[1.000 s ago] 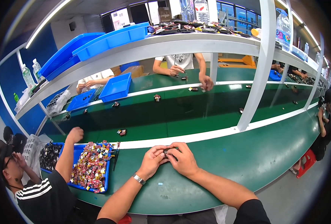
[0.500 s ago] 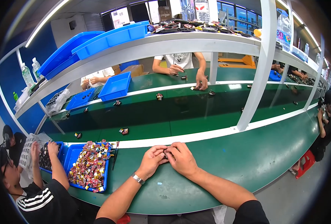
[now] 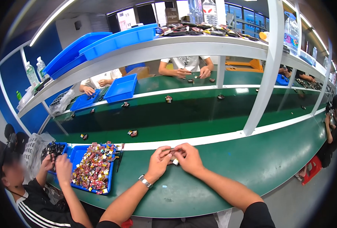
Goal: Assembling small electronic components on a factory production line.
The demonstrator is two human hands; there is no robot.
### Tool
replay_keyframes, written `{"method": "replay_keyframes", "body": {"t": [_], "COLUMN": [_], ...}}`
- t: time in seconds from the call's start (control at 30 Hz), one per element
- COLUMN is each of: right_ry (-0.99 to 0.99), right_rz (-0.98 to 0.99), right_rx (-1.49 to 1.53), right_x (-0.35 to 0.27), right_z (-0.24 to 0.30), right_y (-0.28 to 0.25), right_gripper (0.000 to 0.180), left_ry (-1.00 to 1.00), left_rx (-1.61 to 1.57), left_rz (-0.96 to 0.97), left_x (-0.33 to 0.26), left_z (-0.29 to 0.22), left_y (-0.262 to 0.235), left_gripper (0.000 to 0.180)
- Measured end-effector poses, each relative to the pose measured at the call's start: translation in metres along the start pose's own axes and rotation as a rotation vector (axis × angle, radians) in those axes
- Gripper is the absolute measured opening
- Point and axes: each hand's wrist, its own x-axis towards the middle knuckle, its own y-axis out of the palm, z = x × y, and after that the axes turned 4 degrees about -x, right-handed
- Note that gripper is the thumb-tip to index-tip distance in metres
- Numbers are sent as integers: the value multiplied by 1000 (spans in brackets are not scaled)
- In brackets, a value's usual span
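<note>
My left hand (image 3: 160, 163) and my right hand (image 3: 189, 159) meet above the green tabletop (image 3: 210, 190), fingers closed together on a small electronic part (image 3: 175, 161). A white, yellowish-edged piece of it shows below my fingertips; the rest is hidden by my fingers. To the left of my hands stands a blue tray (image 3: 110, 178) heaped with small reddish circuit pieces (image 3: 93, 167) bearing white and yellow bits. Beside the tray's right edge lies a dark slender tool (image 3: 119, 161), its kind unclear.
A belt (image 3: 198, 121) carrying scattered parts (image 3: 132, 133) runs beyond a white rail (image 3: 145, 145). A white post (image 3: 265, 76) rises ahead, supporting a shelf (image 3: 198, 45) with blue trays (image 3: 119, 41). At my left a co-worker's hand (image 3: 63, 167) works near a tray of black parts (image 3: 54, 149).
The part's white piece now shows under my fingers, which have shifted slightly. The left co-worker's hands have moved nearer, and the person across has drawn a hand back from the belt's edge.
</note>
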Motion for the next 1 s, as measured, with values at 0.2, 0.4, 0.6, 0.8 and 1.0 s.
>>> {"method": "replay_keyframes", "body": {"t": [0.2,0.4,0.6,0.8,1.0], "right_ry": [188,-44,-95,-179,-201], "right_rz": [-262,-227,217,264,564], "right_rx": [-273,-831,-445,-475,-158], "right_x": [106,134,140,149,85], "right_z": [-80,-66,-36,-50,-1], "right_y": [-26,11,150,140,21], "right_gripper": [13,29,68,62,68], "left_ry": [295,459,596,596,168], "left_rx": [380,456,485,491,151], "left_rz": [-184,-425,-559,-571,-275], "left_x": [10,16,21,30,25], "left_z": [-5,-12,-7,-7,-14], "left_y": [-24,-38,-56,-55,-67], "left_gripper": [18,7,6,8,22]}}
